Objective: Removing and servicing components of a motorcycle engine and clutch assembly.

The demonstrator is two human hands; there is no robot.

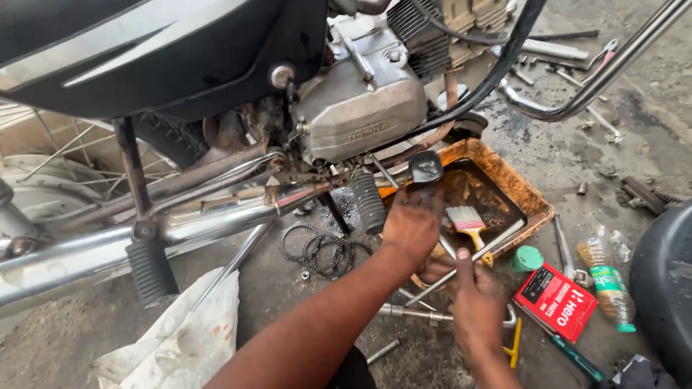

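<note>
Right hand (477, 306) grips a metal rod (461, 265) beside the oil tray (530, 194) — left hand (412, 223) reaches under the engine (360, 108), fingers hidden, can't tell.

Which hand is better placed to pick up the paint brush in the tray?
The right hand, probably. It lies just below the paint brush in the rusty tray; the left hand is up at the brake pedal.

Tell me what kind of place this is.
Most likely a motorcycle repair spot, perhaps a roadside one. A motorcycle engine sits over a rusty drip tray, clutch plates and tools lie on oily concrete, and the greasy left hand reaches under the engine.
</note>
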